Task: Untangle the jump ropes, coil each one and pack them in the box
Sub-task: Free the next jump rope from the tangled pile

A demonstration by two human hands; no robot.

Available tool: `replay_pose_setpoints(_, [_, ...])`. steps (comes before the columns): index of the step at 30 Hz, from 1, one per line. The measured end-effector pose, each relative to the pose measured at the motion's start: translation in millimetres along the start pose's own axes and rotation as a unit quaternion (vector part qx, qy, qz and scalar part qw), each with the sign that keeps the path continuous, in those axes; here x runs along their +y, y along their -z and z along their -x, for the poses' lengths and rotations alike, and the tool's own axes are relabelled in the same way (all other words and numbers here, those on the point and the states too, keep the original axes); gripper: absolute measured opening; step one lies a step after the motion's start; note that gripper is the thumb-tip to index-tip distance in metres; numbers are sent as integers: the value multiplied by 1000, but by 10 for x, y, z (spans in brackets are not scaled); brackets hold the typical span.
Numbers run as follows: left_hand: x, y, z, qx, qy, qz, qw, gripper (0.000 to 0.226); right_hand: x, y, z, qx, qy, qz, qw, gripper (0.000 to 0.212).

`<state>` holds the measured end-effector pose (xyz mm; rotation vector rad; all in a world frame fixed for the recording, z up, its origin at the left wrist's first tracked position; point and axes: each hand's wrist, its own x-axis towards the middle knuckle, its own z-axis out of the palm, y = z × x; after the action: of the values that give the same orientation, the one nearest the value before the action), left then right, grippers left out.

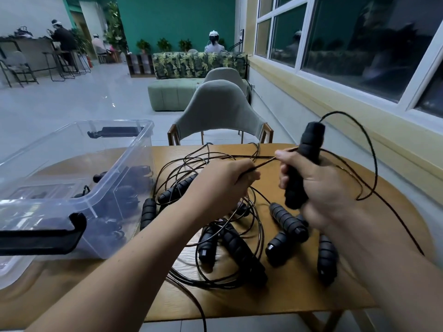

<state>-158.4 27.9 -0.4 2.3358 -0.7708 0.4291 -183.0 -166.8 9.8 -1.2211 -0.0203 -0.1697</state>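
Right hand (318, 188) first: fingers wrapped tight round a black foam handle (303, 164), which is lifted clear of the table and stands nearly upright, leaning a touch to the right. The handle is ribbed and matte, a little blurred at its lower end. A thin black cord (370, 142) springs out of its top, arcs wide to the right and drops down past the wrist.

Over to the left hand (223, 180): it's closed in a pinch on a stretch of cord that runs taut across to the right hand's fingertips (279, 155), with a coppery glint along it.

Below both hands lies the pile of jump ropes (239, 236) on the wooden table (323, 295). Plenty of stubby black ribbed handles here, lying at all angles, some with flat grey-tipped ends facing the camera, and glossy thin cords looping over and under them in a real knot. One cord trails off the near edge of the table.

On the left of the table, just beside the pile, sits the clear plastic box (119, 161), lid off, with black latches (40, 236) at its ends. Dark bundled ropes (124, 202) show through its wall.

Beyond the table stands a grey chair (220, 109).
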Motion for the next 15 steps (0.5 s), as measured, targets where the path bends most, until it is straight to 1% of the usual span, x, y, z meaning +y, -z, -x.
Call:
replay_pose_setpoints(6, [-33,120,-2,12,19,-5,1000,20,-408,419,-175,52,46,-51,996,17])
replay_pose_setpoints(8, [-39,151,-3,17,20,-16,1000,20,-470,543,-223,71,46,-63,994,19])
replay_pose_setpoints(11, [-71,183,-10,28,30,-3,999,19,-507,686,-270,90,44,-74,992,22])
replay_pose_setpoints(15, [-81,196,-30,37,22,-7,999,19,-466,746,-280,103,25,-79,991,20])
